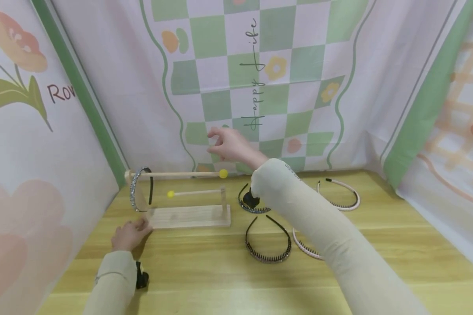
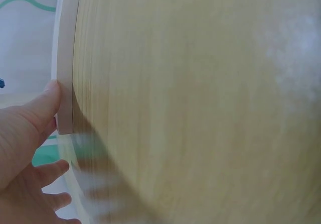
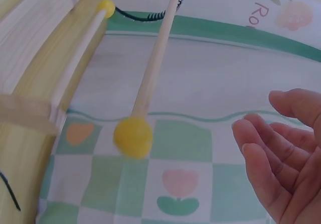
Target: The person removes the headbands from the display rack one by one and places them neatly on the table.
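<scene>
A wooden rack [image 1: 189,217] has two rods with yellow ball ends. On its longer upper rod [image 1: 181,174], near the left post, hangs a glittery headband [image 1: 133,192]. My left hand [image 1: 130,235] pinches the left end of the rack's base; the left wrist view shows the thumb [image 2: 42,103] against the base's edge [image 2: 65,98], with the other fingers spread below. Over the upper rod's yellow ball [image 3: 133,137], my right hand [image 1: 232,144] is in the air, fingers loosely bent and holding nothing.
Right of the rack lie a dark glittery headband [image 1: 256,210], a black toothed headband [image 1: 269,258], a pink headband [image 1: 305,249] partly behind my right sleeve, and a pale pink headband [image 1: 354,203]. Printed curtains [image 1: 276,87] surround the wooden table [image 1: 205,280].
</scene>
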`<action>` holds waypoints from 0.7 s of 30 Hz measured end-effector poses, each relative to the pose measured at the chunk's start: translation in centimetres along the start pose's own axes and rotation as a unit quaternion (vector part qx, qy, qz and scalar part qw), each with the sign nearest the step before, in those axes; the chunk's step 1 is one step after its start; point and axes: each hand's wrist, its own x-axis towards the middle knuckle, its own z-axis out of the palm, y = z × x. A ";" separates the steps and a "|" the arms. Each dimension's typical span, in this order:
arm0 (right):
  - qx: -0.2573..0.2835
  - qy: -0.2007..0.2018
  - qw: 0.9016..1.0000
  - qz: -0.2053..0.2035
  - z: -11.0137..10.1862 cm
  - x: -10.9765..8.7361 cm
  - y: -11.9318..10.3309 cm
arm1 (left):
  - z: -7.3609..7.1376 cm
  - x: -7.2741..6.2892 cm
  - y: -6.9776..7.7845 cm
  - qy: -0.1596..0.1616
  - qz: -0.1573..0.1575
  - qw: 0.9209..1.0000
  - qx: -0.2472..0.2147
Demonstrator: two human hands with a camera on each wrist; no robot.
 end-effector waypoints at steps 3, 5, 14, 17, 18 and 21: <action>0.003 -0.001 1.000 -0.014 0.6 0.6 -0.7 | 0.0 -0.1 0.1 0.002 -0.001 1.000 -0.006; 0.010 -0.006 1.000 -0.021 1.1 1.0 -1.3 | 0.0 -0.1 0.0 0.004 -0.002 1.000 -0.008; -0.027 -0.024 0.998 -0.050 3.4 2.1 -3.9 | 0.2 0.2 -0.3 0.008 0.001 1.000 -0.003; -0.010 -0.039 0.997 -0.066 4.3 2.2 -4.6 | 0.1 0.1 -0.1 0.007 -0.003 1.000 -0.010; -0.009 -0.039 0.997 -0.071 4.7 2.2 -4.7 | 0.1 0.0 0.0 0.007 -0.003 1.000 -0.011; 0.001 -0.044 0.996 -0.078 5.8 2.2 -5.2 | 0.0 0.0 0.1 0.008 -0.003 1.000 -0.007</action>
